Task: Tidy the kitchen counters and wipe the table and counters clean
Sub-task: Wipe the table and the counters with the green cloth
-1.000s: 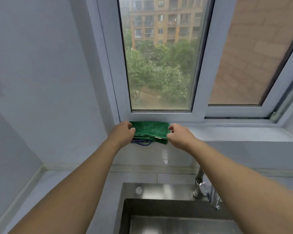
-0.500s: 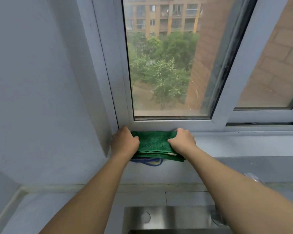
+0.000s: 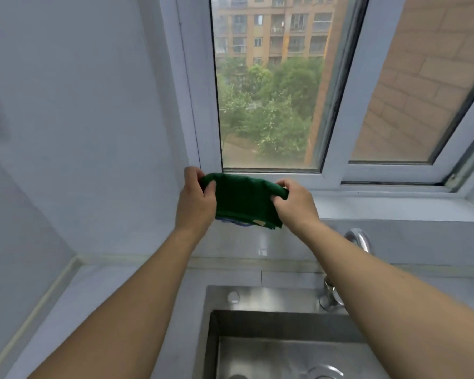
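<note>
Both hands pinch folded green terry cloth [image 3: 244, 199] — left hand [image 3: 195, 199], right hand [image 3: 294, 205] — before white sill [image 3: 394, 206]; steel sink [image 3: 285, 348] below.

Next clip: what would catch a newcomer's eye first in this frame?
The folded green cloth, gripped at either end by the left hand and right hand in front of the window sill, stands out first. Behind it the window shows trees and an apartment block. Below, a steel sink with its faucet fills the lower right.
</note>
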A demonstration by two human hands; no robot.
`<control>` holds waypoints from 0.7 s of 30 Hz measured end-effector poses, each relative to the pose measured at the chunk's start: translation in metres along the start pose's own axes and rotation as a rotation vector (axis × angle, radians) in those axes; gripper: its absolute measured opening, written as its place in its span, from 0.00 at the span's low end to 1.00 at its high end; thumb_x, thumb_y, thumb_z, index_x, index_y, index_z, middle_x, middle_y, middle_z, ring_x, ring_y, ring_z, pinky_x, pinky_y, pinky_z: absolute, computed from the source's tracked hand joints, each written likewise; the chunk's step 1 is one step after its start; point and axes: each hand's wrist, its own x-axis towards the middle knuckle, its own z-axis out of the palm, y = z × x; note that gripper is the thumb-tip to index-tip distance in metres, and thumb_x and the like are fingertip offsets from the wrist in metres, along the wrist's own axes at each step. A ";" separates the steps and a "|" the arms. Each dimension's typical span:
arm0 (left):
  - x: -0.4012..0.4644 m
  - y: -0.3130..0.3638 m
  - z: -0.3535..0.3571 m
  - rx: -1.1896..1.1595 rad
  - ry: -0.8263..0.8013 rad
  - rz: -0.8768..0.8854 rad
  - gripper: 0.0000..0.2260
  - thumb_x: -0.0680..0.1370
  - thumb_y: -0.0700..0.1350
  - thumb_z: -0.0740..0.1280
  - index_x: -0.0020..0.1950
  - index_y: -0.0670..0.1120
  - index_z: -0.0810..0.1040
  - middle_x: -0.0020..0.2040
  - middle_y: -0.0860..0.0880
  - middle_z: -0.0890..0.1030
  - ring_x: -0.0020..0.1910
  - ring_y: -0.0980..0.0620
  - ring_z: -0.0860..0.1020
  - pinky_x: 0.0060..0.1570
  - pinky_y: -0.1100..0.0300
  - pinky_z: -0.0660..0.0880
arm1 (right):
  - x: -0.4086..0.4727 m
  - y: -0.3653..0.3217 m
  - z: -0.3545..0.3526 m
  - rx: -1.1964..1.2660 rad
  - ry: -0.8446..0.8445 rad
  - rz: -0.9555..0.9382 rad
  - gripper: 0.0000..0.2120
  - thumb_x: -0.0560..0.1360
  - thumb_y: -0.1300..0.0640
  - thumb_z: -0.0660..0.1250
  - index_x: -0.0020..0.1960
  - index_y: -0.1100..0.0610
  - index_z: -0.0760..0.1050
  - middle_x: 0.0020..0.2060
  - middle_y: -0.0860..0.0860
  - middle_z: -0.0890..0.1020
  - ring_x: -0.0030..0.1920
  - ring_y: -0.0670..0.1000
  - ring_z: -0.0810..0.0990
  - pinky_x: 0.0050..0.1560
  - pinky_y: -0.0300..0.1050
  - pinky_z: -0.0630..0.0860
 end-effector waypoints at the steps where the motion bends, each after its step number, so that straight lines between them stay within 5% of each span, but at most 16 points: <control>1: -0.015 0.002 -0.006 0.007 0.005 -0.004 0.06 0.82 0.47 0.58 0.53 0.49 0.61 0.42 0.50 0.72 0.40 0.50 0.75 0.37 0.51 0.76 | -0.013 -0.002 -0.003 0.008 -0.008 -0.025 0.11 0.76 0.60 0.62 0.57 0.54 0.75 0.48 0.50 0.79 0.48 0.52 0.76 0.45 0.43 0.71; 12: -0.225 0.001 -0.066 0.045 0.194 -0.348 0.04 0.83 0.46 0.54 0.57 0.50 0.59 0.40 0.50 0.74 0.39 0.52 0.75 0.34 0.57 0.70 | -0.182 0.015 0.012 -0.015 -0.258 -0.120 0.09 0.76 0.60 0.64 0.55 0.55 0.78 0.47 0.52 0.80 0.47 0.52 0.75 0.45 0.40 0.68; 21: -0.406 -0.029 -0.135 0.112 0.406 -0.690 0.06 0.83 0.46 0.56 0.58 0.48 0.62 0.41 0.50 0.74 0.37 0.55 0.73 0.33 0.58 0.69 | -0.334 0.016 0.060 -0.008 -0.637 -0.130 0.08 0.77 0.59 0.63 0.56 0.55 0.75 0.48 0.51 0.78 0.45 0.49 0.76 0.43 0.40 0.71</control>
